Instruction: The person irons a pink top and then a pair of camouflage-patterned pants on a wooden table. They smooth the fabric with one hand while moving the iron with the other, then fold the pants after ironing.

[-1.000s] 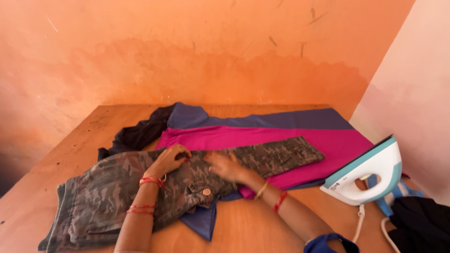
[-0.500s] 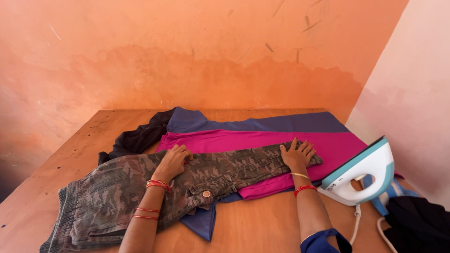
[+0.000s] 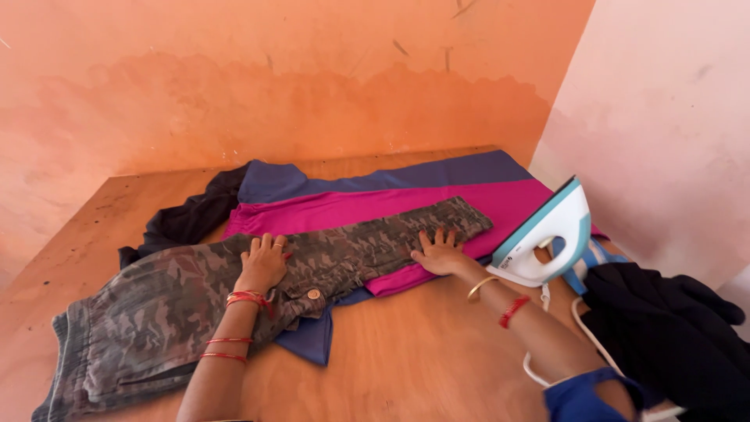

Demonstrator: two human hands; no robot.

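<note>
Camouflage trousers (image 3: 172,305) lie spread across a wooden table (image 3: 406,367), one leg stretched over a magenta cloth (image 3: 375,205). My left hand (image 3: 264,262) rests flat on the trousers near the waist, fingers apart, just above a round metal button (image 3: 314,295). My right hand (image 3: 437,252) presses flat on the lower part of the leg, fingers spread. Neither hand grips anything.
A white and teal clothes iron (image 3: 547,234) stands on its heel right of my right hand, its white cord trailing down. A blue cloth (image 3: 391,173) lies under the magenta one. Dark garments lie at back left (image 3: 191,219) and front right (image 3: 672,328). Orange walls close the table's far side.
My right hand slid along the trouser leg from the middle to the cuff end, then drew back a little. The left hand stayed on the waist area. The view shifted right.
</note>
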